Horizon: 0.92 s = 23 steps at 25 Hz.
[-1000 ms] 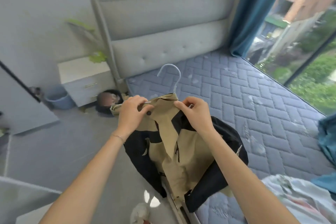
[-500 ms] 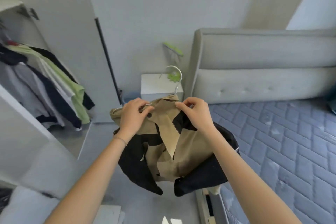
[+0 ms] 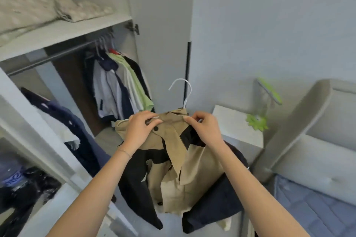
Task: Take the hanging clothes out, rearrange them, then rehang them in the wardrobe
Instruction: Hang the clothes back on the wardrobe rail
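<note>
Head view: left hand, right hand pinch jacket collar; hanger hook up, jacket hangs vertically.

wall pale grey, 1 o'clock | white nightstand, 3 o'clock | padded headboard, 4 o'clock | floor perhaps grey, 8 o'clock

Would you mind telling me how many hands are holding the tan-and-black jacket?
2. The left hand grips the jacket beside the collar; the right hand pinches the collar below the hanger.

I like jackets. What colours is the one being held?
The jacket is tan and black, clearest in the head view.
</note>
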Tool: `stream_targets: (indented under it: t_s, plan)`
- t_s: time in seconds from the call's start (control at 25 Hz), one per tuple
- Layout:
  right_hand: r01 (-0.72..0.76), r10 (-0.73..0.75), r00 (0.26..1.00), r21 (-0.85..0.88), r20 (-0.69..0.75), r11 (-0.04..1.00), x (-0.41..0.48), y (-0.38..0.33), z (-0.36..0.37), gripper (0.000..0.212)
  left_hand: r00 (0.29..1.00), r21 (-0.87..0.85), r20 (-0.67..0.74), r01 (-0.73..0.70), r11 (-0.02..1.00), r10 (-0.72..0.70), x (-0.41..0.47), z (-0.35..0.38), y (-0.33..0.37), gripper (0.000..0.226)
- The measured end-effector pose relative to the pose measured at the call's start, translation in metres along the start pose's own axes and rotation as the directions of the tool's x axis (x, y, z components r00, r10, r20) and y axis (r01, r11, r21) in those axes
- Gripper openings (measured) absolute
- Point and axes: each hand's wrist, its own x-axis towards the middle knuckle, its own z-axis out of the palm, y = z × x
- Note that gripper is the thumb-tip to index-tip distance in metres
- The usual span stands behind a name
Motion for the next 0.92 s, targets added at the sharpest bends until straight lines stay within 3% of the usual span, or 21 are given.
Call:
stream_targets:
  t_s: [0.12,0.32,0.48,0.64,0.92]
  plan:
    - [0.051,-0.051,0.988,0.002,0.147,0.999,0.072,-0.001,0.03,0.035,0.987,-0.002,-0.106,0.12,0.993,-0.12,0.031,-0.008,-0.037,0.038]
    - [0.162,-0.165,0.935,0.034,0.315,0.986,0.162,-0.011,0.08,0.036,0.938,0.0,-0.225,0.271,0.963,-0.264,0.067,-0.021,-0.083,0.015]
    - [0.183,-0.191,0.886,0.06,0.423,0.981,0.215,-0.018,0.126,0.033,0.891,-0.025,-0.292,0.356,0.934,-0.347,0.088,-0.033,-0.119,0.013]
    - [0.243,-0.246,0.854,0.068,0.458,0.968,0.265,-0.024,0.171,0.033,0.862,-0.04,-0.345,0.383,0.923,-0.373,0.118,-0.043,-0.162,0.012]
    - [0.222,-0.241,0.841,0.098,0.484,0.97,0.336,-0.043,0.244,0.032,0.822,-0.077,-0.363,0.444,0.893,-0.439,0.174,-0.071,-0.23,0.015]
